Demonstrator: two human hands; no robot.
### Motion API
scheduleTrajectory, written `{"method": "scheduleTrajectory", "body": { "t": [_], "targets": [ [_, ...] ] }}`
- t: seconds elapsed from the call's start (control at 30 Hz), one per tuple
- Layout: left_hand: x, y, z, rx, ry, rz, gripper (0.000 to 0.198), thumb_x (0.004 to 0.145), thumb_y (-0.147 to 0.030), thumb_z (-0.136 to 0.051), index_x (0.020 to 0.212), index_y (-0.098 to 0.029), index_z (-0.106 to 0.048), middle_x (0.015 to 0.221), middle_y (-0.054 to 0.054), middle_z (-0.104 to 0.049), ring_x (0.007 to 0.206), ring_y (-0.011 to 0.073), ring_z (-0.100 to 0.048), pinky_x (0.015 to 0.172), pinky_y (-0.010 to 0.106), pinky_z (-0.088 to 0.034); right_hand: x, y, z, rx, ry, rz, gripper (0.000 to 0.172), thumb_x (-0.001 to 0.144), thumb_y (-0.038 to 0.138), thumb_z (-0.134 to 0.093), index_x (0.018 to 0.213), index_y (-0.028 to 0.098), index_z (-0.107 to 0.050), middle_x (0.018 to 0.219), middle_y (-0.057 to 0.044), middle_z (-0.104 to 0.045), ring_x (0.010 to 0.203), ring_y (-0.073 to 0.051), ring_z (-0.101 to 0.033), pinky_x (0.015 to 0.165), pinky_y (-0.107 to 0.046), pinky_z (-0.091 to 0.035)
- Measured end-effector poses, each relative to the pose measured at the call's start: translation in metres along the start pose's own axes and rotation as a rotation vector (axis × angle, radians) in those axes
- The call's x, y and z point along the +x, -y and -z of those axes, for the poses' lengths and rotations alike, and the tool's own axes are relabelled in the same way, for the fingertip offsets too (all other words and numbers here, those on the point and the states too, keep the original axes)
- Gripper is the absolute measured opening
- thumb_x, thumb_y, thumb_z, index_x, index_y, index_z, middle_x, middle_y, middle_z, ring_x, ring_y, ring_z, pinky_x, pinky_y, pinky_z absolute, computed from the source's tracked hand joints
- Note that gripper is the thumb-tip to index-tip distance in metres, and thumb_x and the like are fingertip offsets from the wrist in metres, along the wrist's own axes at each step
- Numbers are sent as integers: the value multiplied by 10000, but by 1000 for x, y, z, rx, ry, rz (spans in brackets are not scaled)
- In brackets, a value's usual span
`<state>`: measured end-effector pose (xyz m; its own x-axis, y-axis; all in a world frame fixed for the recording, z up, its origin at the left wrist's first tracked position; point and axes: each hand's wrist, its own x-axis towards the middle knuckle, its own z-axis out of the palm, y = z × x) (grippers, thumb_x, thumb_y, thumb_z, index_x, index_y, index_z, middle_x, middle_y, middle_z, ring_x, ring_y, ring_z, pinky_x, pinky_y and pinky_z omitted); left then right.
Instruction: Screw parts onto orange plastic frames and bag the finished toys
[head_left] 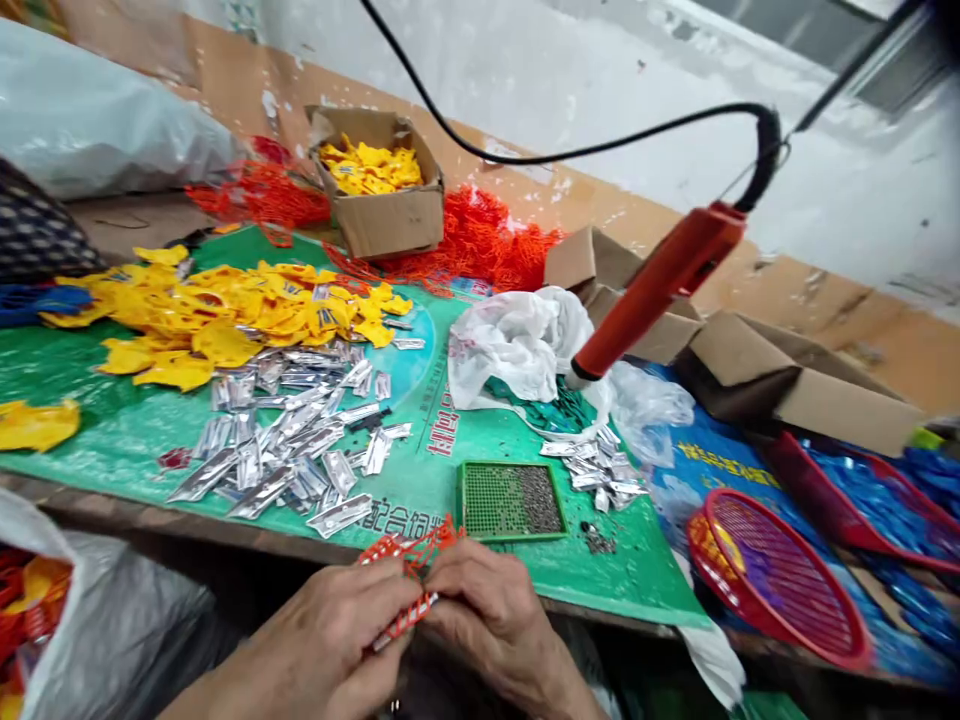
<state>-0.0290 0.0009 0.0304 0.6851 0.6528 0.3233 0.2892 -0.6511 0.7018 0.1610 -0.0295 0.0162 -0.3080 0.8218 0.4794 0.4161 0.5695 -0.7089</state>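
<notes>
An orange-red plastic lattice piece [406, 622] with a pale strip along one edge is held between my two hands at the table's front edge. My left hand [330, 625] has its fingers closed around the piece from the left. On the other side, my right hand [491, 615] pinches it with bent fingers. Just beyond the hands, a green grid tray [463, 505] holds tiny grey metal parts, heaped toward its right. Loose silvery metal plates [296, 440] lie to the left. Above the table hangs a red electric screwdriver [660, 290], tip down.
Yellow plastic parts [225, 310] are piled at back left. A cardboard box [394, 222] with more stands behind, near red lattice pieces [487, 240]. A white plastic bag [517, 340] holds green parts. Right are a red basket [832, 600] and open boxes [840, 400].
</notes>
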Motion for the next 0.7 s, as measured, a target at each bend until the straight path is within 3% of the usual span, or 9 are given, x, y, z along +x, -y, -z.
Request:
{"method": "scheduleTrajectory", "body": {
  "t": [0.07,0.2,0.43,0.5,0.6,0.7],
  "targets": [
    [2,5,-5,-101,47,64,199,819,-114,-493,759,-224,-648,660,-29,-637,565,121,-565,553,178,-458,1,-1,0,99,2,-94,233,935,331,-555,863,155,-689,766,-46,-691,719,-126,-647,650,-216,-527],
    [7,8,-15,-287,10,243,215,851,-180,-500,776,-208,-700,668,-13,-652,617,140,-589,582,197,-479,3,-8,-1,221,-55,-205,270,902,383,-595,826,154,-718,738,-46,-689,692,-129,-629,646,-228,-513],
    [15,4,-11,-633,24,538,267,853,-276,-545,954,-167,-767,833,46,-728,811,208,-648,734,282,-523,3,-16,-9,113,-126,-185,169,919,284,-583,954,167,-701,853,-53,-691,801,-143,-648,700,-239,-533],
    [18,1,-10,-662,-14,559,262,835,-274,-569,956,-169,-776,842,49,-740,811,208,-650,744,283,-523,2,-12,-12,-5,-127,-103,183,934,241,-550,1051,162,-666,942,-79,-708,876,-158,-664,759,-258,-547],
    [25,-2,-7,-641,-95,570,249,827,-292,-599,955,-193,-789,852,38,-752,828,209,-661,768,276,-524,-3,-2,-3,-389,-103,8,220,920,182,-554,1128,175,-625,1032,-94,-729,891,-182,-670,945,-396,-498],
    [16,10,-4,-580,-155,613,238,835,-341,-624,951,-223,-795,859,26,-762,802,209,-670,714,254,-536,-15,-3,33,-769,-99,-32,91,890,182,-603,948,225,-658,893,-23,-743,820,-178,-655,1145,-586,-214]
  ]
}}
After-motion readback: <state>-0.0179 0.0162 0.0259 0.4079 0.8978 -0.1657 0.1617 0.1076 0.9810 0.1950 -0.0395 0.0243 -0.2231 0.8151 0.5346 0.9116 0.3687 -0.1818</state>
